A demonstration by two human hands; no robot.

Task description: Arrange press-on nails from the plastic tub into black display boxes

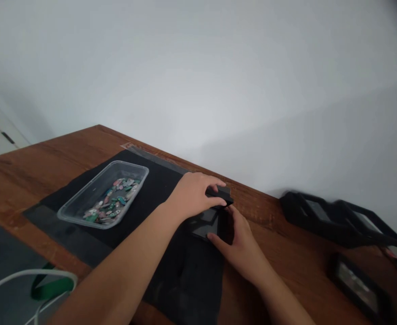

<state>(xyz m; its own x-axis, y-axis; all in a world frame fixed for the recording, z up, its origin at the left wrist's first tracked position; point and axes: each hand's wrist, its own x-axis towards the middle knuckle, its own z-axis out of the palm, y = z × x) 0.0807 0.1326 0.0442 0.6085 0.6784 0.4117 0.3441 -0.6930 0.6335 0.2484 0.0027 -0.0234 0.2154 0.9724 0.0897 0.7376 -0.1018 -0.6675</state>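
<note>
My left hand [193,192] is pinched on a dark, narrow black piece [226,197], with the thumb on the near side and fingers on the far side. Just below it lies a flat, glossy black case-like object [201,224] on the black mat [164,180]. My right hand [237,237] grips the right edge of that object, its thumb on the near corner and its fingers partly hidden behind. Whether the narrow piece is joined to the glossy object, I cannot tell. Both hands nearly touch each other.
Left of my hands, a clear plastic tub [70,215] holds many small coloured pieces. On the wooden table [269,243] at right are a black divided holder [320,225] and a black-framed object [357,286], both blurred. A white cable [29,272] and green strap [51,290] lie lower left. The wall rises behind.
</note>
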